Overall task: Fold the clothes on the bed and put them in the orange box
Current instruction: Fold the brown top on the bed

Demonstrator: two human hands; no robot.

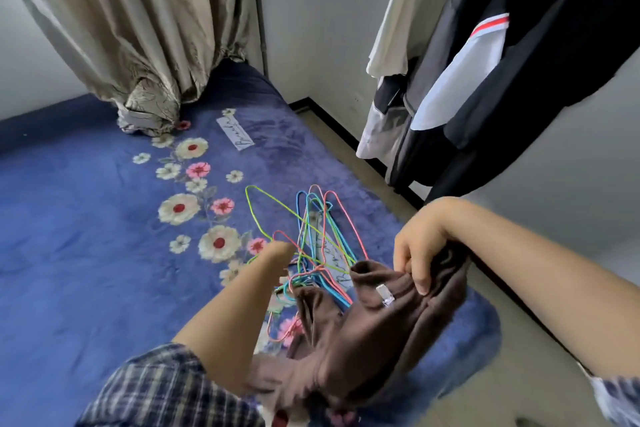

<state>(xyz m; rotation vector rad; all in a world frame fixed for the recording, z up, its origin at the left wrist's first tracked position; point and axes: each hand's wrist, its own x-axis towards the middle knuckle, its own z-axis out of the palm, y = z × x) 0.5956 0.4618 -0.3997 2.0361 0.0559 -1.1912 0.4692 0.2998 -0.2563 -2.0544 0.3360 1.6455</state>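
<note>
Head view: right hand point(420, 246) pinches soft brown garment point(374, 333) (limp, creased). Thin wire hangers point(311, 239) lie just beyond the grip. Left hand point(280, 250) grip: can't tell.

Bed point(86, 253) fills left and centre of frame. Curtain point(138, 28) hangs at upper left, its lower end resting on the bed's far part. Pile of wire hangers point(311, 236) lies on the bed at centre. Garment point(374, 329) at lower centre, in front of the hangers, draped from right hand point(420, 246) toward the bottom edge. Left hand point(280, 251) sits left of the garment, over the hangers. Hanging clothes point(485, 80) at upper right against the wall. Floor point(519, 374) strip runs right of the bed.
</note>
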